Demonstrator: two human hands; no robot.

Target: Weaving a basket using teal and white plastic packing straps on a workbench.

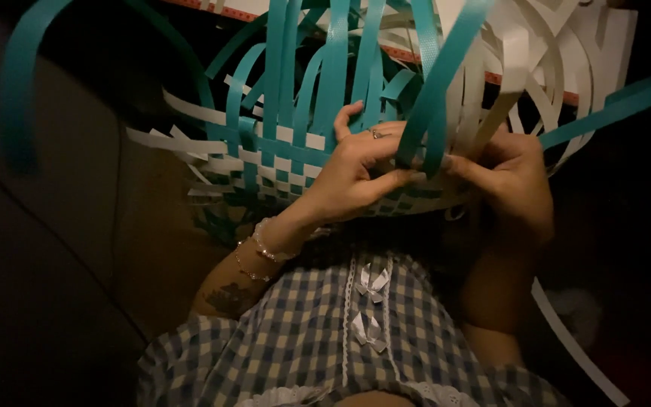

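A half-woven basket (280, 162) of teal and white flat strips rests against my lap, its loose strip ends fanning upward. My left hand (359, 169), with a ring and bead bracelets at the wrist, grips the woven edge, thumb and fingers pinching a teal strip (435, 90) that rises up and right. My right hand (510, 177) holds the basket's rim beside it, fingertips pinched on the strips where teal and white cross. The two hands nearly touch at the rim.
Loose white strips (559, 53) lie piled at the upper right. One white strip (578, 347) trails down past my right forearm. I wear a blue and cream checked garment (318, 339) with small bows. Dark cushioned surface on the left.
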